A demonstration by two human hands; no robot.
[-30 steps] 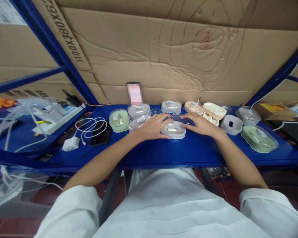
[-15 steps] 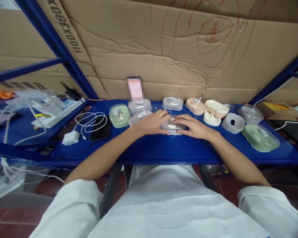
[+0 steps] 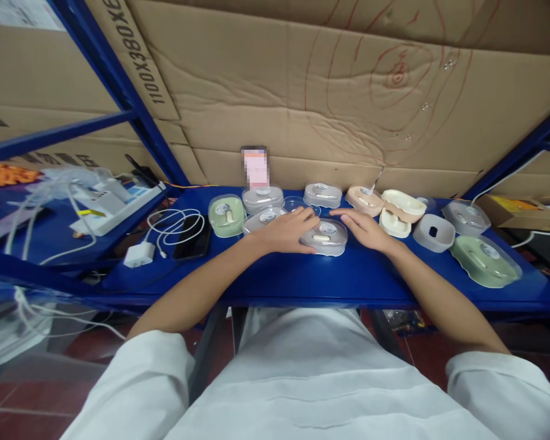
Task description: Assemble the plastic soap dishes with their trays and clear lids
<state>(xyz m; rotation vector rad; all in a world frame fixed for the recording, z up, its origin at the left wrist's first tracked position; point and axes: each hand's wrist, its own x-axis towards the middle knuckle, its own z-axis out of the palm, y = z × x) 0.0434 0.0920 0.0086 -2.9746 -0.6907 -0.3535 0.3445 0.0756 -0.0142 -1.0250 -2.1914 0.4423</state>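
A grey soap box with a clear lid [image 3: 326, 236] sits on the blue table in front of me. My left hand [image 3: 289, 232] grips its left end, thumb along the front and fingers over the back. My right hand [image 3: 363, 228] is open beside the box's right rear corner, fingers stretched out to the left and apart from the lid. Behind my left hand a similar grey box [image 3: 264, 219] is partly covered, and a loose clear lid [image 3: 297, 204] lies behind the fingers.
A green box [image 3: 228, 215] and further grey ones stand left and behind. To the right are a peach box [image 3: 365, 200], stacked cream and peach parts [image 3: 396, 225], an uncovered grey shell [image 3: 434, 232] and another green box [image 3: 486, 261]. A white charger [image 3: 139, 254] and dark phone [image 3: 192, 237] lie left.
My right hand has let go of the grey soap box's right end and drawn off to the right, fingers straightening. My left hand stays on the box. The view has shifted slightly.
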